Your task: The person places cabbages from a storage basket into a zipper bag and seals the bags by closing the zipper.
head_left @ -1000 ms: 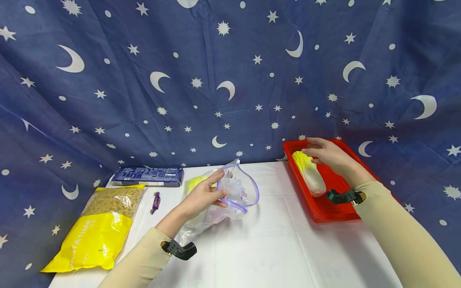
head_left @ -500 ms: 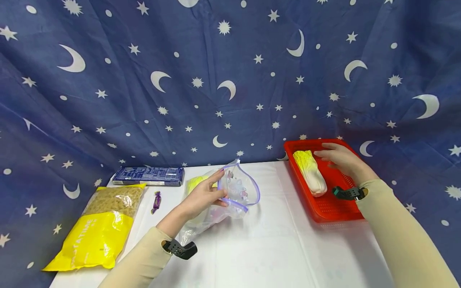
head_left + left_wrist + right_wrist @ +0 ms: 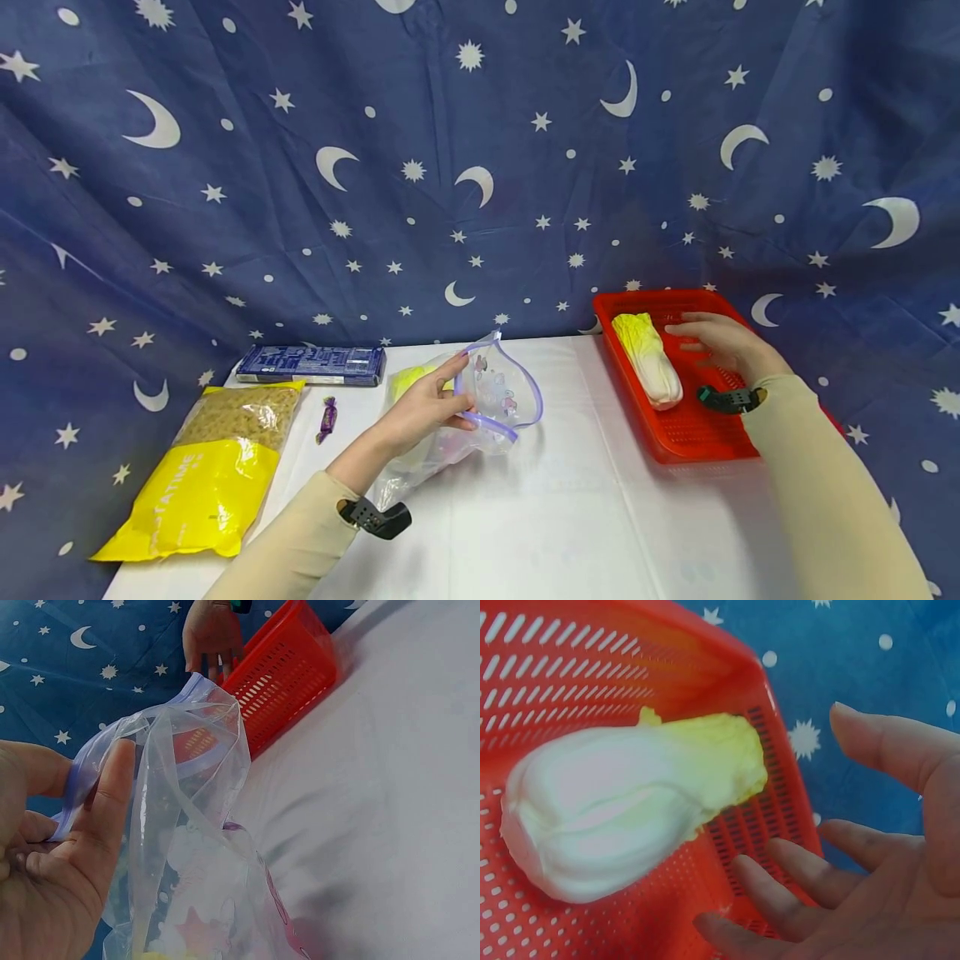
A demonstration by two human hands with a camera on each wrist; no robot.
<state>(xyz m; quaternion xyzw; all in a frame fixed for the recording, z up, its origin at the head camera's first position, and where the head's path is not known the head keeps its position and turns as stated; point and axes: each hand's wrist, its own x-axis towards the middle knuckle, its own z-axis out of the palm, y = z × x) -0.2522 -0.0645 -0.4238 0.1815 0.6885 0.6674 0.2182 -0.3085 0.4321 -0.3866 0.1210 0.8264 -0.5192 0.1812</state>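
Left edge of tabletop [image 3: 570, 517]: pasta bag [image 3: 206, 468], box [image 3: 310, 366] behind it, candy [image 3: 326, 419] to its right.
Centre: zip bag [image 3: 480, 408], held by left hand [image 3: 422, 408].
Right: basket [image 3: 693, 437], cabbage [image 3: 647, 360] inside; right hand [image 3: 720, 343] over basket, beside cabbage.

basket [image 3: 697, 437]: red, perforated
cabbage [image 3: 647, 358]: white with yellow-green leaves
zip bag [image 3: 495, 400]: clear, purple rim, printed figures
backdrop [image 3: 450, 167]: navy, white moons and stars
surface [image 3: 570, 517]: white
pasta bag [image 3: 202, 475]: yellow
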